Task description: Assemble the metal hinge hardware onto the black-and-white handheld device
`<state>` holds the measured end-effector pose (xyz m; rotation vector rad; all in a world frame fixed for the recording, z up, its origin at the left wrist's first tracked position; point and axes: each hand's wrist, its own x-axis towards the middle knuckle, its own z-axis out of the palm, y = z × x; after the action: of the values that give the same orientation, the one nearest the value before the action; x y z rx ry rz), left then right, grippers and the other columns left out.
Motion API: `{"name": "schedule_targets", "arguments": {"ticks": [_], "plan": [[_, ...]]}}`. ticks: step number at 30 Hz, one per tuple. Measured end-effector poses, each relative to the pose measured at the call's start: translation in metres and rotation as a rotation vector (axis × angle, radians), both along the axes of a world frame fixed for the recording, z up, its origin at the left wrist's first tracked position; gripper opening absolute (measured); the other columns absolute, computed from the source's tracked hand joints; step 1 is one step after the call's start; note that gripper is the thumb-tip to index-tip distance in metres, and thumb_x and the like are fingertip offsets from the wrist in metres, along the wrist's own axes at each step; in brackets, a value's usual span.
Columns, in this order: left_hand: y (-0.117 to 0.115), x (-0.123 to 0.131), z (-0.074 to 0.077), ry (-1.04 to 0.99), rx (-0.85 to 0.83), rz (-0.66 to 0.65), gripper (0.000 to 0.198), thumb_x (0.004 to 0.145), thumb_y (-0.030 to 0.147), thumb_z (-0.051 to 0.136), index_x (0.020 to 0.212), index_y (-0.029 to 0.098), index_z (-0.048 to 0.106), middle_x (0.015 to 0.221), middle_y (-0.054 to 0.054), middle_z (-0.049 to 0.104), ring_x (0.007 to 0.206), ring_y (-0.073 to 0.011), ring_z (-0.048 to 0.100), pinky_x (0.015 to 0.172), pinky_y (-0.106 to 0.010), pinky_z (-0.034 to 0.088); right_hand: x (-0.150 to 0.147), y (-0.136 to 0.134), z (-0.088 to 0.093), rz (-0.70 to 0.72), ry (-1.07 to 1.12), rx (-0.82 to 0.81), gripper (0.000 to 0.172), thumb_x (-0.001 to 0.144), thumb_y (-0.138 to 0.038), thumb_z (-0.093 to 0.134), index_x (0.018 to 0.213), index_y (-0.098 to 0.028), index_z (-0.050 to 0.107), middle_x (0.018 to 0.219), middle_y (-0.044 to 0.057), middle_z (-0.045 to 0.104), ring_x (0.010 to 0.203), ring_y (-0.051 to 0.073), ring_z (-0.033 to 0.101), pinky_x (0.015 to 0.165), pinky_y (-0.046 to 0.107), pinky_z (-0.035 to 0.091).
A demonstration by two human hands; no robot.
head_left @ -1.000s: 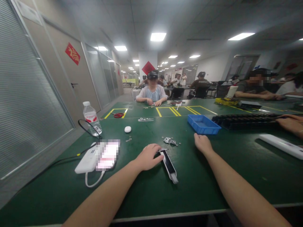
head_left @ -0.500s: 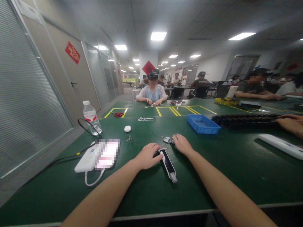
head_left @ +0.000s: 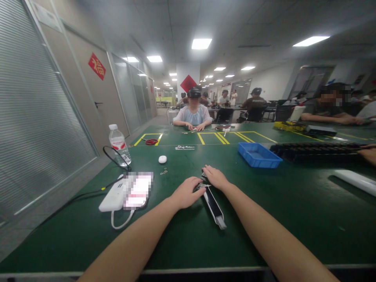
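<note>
A long narrow piece [head_left: 214, 203] with a white rim, a dark face and a grey end lies slanted on the green table. My left hand [head_left: 188, 192] is closed on its far end, thumb laid across it. My right hand [head_left: 216, 178] is beside it, fingers together and bent over a small silvery metal piece [head_left: 203, 176]. Most of that metal piece is hidden by the fingers, and both hands' fingertips are close together. Whether the metal piece touches the long piece I cannot tell. Several small rings [head_left: 163, 171] lie to the left of my hands.
On the left are a water bottle [head_left: 119, 147], a white power bank [head_left: 113, 197] and a lit phone [head_left: 138, 192]. A white rounded case [head_left: 162, 159] and red-handled scissors [head_left: 151, 141] lie farther back. Right are a blue tray [head_left: 259, 156] and black rack [head_left: 311, 152]. A person [head_left: 193, 113] sits opposite.
My right hand has moved left towards my left hand, and the metal piece has shifted left under its fingers. My left hand stays on the long piece. The view has turned slightly left.
</note>
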<state>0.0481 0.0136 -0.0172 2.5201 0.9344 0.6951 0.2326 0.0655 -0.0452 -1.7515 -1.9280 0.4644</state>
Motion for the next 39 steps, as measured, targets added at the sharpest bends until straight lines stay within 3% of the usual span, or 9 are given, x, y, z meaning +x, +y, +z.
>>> {"name": "schedule_targets", "arguments": {"ticks": [4,8,11,15,21,25,29,34,39], "plan": [[0.013,-0.004,-0.006,-0.085,0.016,0.178,0.025,0.087,0.027,0.047,0.104,0.015,0.059,0.105,-0.009,0.061,0.102,-0.0205,0.055,0.094,-0.036,0.043,-0.002,-0.004,0.004,0.077,0.110,0.004,0.055,0.094,-0.046,0.022,0.114,-0.018,0.065,0.127,0.007,0.057,0.124,0.020,0.046,0.105,0.032,0.032],[0.023,-0.012,-0.010,-0.048,0.106,0.246,0.027,0.078,0.023,0.056,0.104,0.017,0.057,0.108,-0.009,0.058,0.105,-0.0228,0.052,0.095,-0.040,0.041,-0.025,-0.005,0.006,0.239,0.423,-0.017,0.063,0.088,-0.061,0.029,0.102,-0.016,0.071,0.111,0.009,0.067,0.113,0.024,0.055,0.103,0.037,0.034],[0.027,-0.017,-0.013,-0.061,0.089,0.279,0.043,0.072,0.029,0.064,0.111,0.017,0.052,0.112,-0.010,0.055,0.107,-0.0242,0.051,0.095,-0.041,0.042,-0.043,-0.006,0.011,0.357,0.701,-0.134,0.071,0.084,-0.068,0.028,0.103,-0.014,0.069,0.110,0.010,0.067,0.111,0.024,0.056,0.102,0.037,0.035],[0.030,-0.022,-0.016,-0.048,0.101,0.302,0.076,0.068,0.040,0.069,0.131,0.014,0.037,0.131,-0.016,0.045,0.123,-0.0280,0.042,0.104,-0.043,0.035,-0.039,-0.013,0.021,0.234,0.936,-0.193,0.071,0.087,-0.064,0.020,0.112,-0.013,0.063,0.118,0.013,0.062,0.111,0.021,0.057,0.097,0.033,0.040],[0.033,-0.018,-0.012,0.120,0.082,0.304,0.072,0.075,0.055,0.059,0.136,0.023,0.037,0.143,-0.014,0.034,0.132,-0.0319,0.030,0.108,-0.052,0.023,0.000,-0.024,0.021,0.020,0.715,-0.089,0.045,0.077,-0.052,0.047,0.097,-0.014,0.062,0.090,0.010,0.066,0.085,0.020,0.062,0.072,0.029,0.047],[0.035,-0.004,-0.012,0.200,0.097,0.290,0.062,0.077,0.059,0.055,0.133,0.033,0.043,0.147,-0.008,0.030,0.133,-0.0358,0.026,0.106,-0.061,0.017,0.004,-0.035,0.024,0.079,0.371,0.030,0.032,0.074,-0.049,0.053,0.077,-0.017,0.055,0.067,0.000,0.057,0.064,0.014,0.051,0.059,0.026,0.039],[0.039,0.010,-0.018,0.267,0.053,0.317,0.063,0.077,0.060,0.053,0.132,0.032,0.044,0.146,-0.009,0.032,0.132,-0.0368,0.028,0.104,-0.062,0.019,-0.002,-0.051,0.036,0.184,0.113,-0.026,0.039,0.071,-0.056,0.058,0.076,-0.019,0.050,0.064,-0.002,0.055,0.059,0.012,0.046,0.053,0.023,0.033],[0.041,0.018,-0.019,0.284,0.045,0.388,0.062,0.076,0.062,0.052,0.127,0.027,0.052,0.143,-0.012,0.038,0.131,-0.0367,0.031,0.105,-0.058,0.021,-0.005,-0.058,0.044,0.264,-0.043,-0.084,0.045,0.058,-0.055,0.071,0.075,-0.019,0.050,0.067,-0.001,0.057,0.059,0.012,0.047,0.052,0.023,0.030],[0.043,0.015,-0.016,0.250,0.078,0.336,0.038,0.085,0.039,0.048,0.116,0.023,0.063,0.134,-0.012,0.050,0.127,-0.0309,0.040,0.106,-0.050,0.028,-0.004,-0.057,0.041,0.305,-0.041,-0.086,0.036,0.059,-0.043,0.072,0.066,-0.019,0.046,0.060,-0.005,0.051,0.055,0.010,0.041,0.051,0.021,0.028]]}}
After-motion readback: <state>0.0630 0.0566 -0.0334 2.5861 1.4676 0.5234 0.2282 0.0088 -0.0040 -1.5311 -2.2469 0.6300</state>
